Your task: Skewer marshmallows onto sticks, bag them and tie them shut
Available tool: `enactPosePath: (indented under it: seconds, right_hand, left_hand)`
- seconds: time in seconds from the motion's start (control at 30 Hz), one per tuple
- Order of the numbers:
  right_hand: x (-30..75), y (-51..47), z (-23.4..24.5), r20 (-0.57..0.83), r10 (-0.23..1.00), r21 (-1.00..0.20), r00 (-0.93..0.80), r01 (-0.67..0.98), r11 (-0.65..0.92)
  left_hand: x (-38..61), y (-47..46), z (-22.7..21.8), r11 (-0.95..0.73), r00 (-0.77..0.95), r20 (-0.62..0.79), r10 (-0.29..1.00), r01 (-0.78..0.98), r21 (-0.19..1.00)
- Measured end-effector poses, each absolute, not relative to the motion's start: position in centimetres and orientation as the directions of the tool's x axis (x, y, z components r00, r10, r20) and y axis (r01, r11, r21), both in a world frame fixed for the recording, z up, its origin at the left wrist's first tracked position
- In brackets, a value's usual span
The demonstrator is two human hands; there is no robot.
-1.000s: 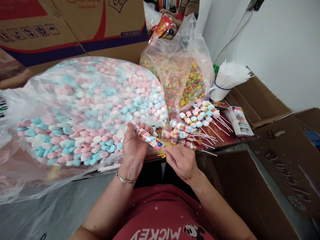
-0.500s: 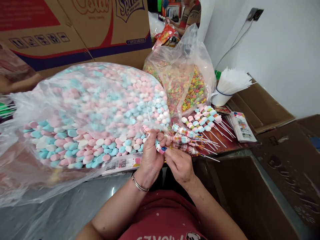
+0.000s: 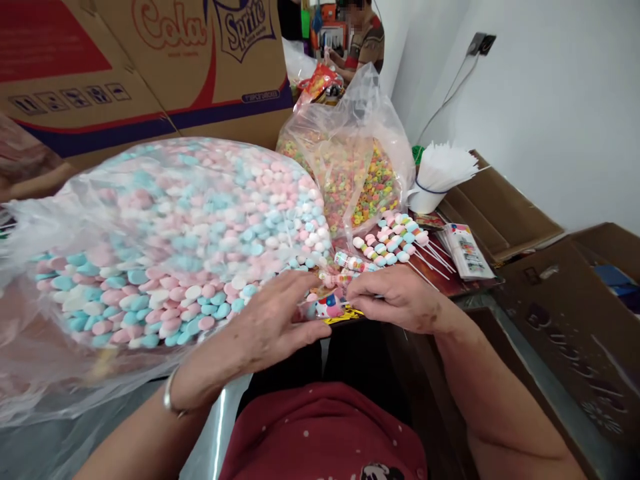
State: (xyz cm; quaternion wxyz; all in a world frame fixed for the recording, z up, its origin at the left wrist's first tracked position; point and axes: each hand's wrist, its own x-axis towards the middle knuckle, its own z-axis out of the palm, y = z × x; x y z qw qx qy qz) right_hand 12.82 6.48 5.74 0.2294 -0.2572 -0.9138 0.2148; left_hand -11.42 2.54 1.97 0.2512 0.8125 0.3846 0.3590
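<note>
Over the counter [image 3: 456,285], holding the left hand [image 3: 277,317], fingers apart, at a wrapped candy [image 3: 327,307]; clamping the right hand's [image 3: 400,297] fingers on its stick [image 3: 345,304].

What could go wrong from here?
The yellow ties lie near the table edge, close by the wrapped candy; a hand could sweep some off. The right hand is close to the unwrapped skewers and might knock them. The left hand is spread open, so the candy may be poorly steadied on that side.
</note>
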Motion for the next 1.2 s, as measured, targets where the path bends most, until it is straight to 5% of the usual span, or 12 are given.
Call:
enactPosePath:
  seconds: [0.1, 0.2, 0.33, 0.53, 0.7, 0.83, 1.07, 1.2]
  right_hand:
    - [11.8, 6.9, 6.4, 0.277, 0.574, -0.587, -0.771, 0.337, 0.736]
    - [11.3, 7.2, 6.4, 0.278, 0.642, -0.821, -0.715, 0.171, 0.545]
    - [11.5, 7.3, 5.5, 0.277, 0.696, -0.923, -0.662, 0.017, 0.384]
    - [11.0, 7.5, 3.6, 0.276, 0.483, -0.798, -0.831, 0.082, 0.597]
    - [10.6, 7.7, 3.1, 0.339, 0.42, -0.722, -0.842, 0.053, 0.69]
    - [10.8, 7.6, 2.7, 0.354, 0.435, -0.773, -0.828, 0.003, 0.634]
    - [10.2, 6.3, 1.2, 0.32, 0.698, -0.856, -0.64, 0.12, 0.503]
    - [10.0, 6.4, 0.8, 0.376, 0.668, -0.813, -0.642, 0.117, 0.571]
  left_hand:
    - [-9.9, 3.4, 1.0, -0.409, 0.591, 0.194, 0.783, 0.253, 0.877]
    - [-9.1, 3.8, -1.1, -0.034, 0.621, 0.037, 0.783, -0.016, 0.999]
    - [-8.9, 3.4, -3.2, 0.311, 0.702, -0.033, 0.712, -0.272, 0.911]
    - [-8.5, 3.2, -4.6, 0.529, 0.819, 0.025, 0.573, -0.392, 0.753]
    - [-8.2, 3.2, -5.2, 0.564, 0.822, 0.055, 0.566, -0.435, 0.702]
    - [-7.9, 3.2, -5.2, 0.527, 0.758, 0.062, 0.649, -0.506, 0.683]
    - [-6.8, 2.7, -4.9, 0.101, 0.297, 0.043, 0.954, -0.454, 0.885]
    - [-6.8, 2.4, -5.2, 0.022, 0.151, 0.036, 0.988, -0.363, 0.932]
